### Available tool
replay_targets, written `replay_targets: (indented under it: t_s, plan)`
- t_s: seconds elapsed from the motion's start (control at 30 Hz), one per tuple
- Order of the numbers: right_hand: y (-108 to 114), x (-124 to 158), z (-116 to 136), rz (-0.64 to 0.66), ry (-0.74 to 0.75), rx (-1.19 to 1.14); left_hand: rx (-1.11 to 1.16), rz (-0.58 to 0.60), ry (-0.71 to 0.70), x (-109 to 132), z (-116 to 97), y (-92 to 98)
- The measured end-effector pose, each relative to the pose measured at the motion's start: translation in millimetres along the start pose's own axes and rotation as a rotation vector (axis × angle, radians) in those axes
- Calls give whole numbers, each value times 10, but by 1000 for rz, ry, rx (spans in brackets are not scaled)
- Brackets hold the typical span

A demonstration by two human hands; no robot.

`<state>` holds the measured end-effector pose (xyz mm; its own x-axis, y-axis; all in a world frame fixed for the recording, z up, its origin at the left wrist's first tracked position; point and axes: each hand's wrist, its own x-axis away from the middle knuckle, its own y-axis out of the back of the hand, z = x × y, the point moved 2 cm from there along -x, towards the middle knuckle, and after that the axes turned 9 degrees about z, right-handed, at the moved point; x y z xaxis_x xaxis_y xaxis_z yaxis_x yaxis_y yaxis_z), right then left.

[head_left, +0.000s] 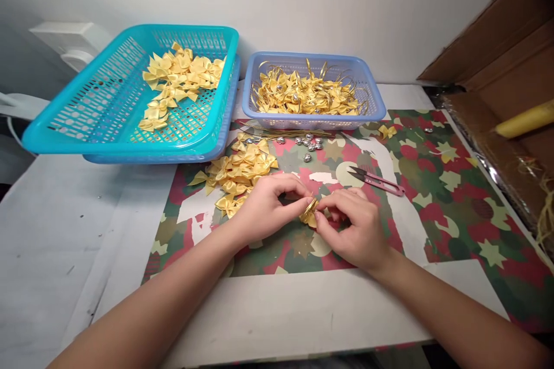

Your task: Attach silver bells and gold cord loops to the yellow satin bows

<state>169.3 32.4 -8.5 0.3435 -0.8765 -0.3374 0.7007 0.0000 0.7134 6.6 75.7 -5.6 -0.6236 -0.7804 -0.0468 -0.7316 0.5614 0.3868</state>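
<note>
Between my two hands, over the patterned mat, is a small yellow ribbon bow (309, 214) with gold cord about it. My left hand (274, 203) pinches it from the left with thumb and fingers. From the right, the thumb and forefinger of my right hand (355, 225) close on the same bow. A heap of yellow ribbon bows (242, 168) lies just beyond my left hand. Several silver bells (308, 143) are scattered on the mat past my hands. To the right of them rest thread snips (377, 180) with dark blades and a pinkish handle.
A turquoise basket (56, 130) with bows stands at the back left, stacked on a blue one. At the back middle, a lavender basket (314, 122) holds bows with gold cords and bells. Loose gold cords (285, 134) lie before it. A cardboard box (497, 63) borders the right.
</note>
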Motion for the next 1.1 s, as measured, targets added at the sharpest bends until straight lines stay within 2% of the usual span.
replay_targets:
  t_s: [0.3,0.67,0.83,1.1]
  plan:
    - [-63,-8,22,-2,-25,41,-24,4,2,17,3,-5]
    - [-141,-13,2,4,-254,-39,-9,-27,-61,11,12,-5]
    - [-162,-13,-15,-31,-261,-40,-19,-24,-34,17,18,-7]
    - [-135,-18,-7,-6,-234,2,-76,-30,8,32,-4,-21]
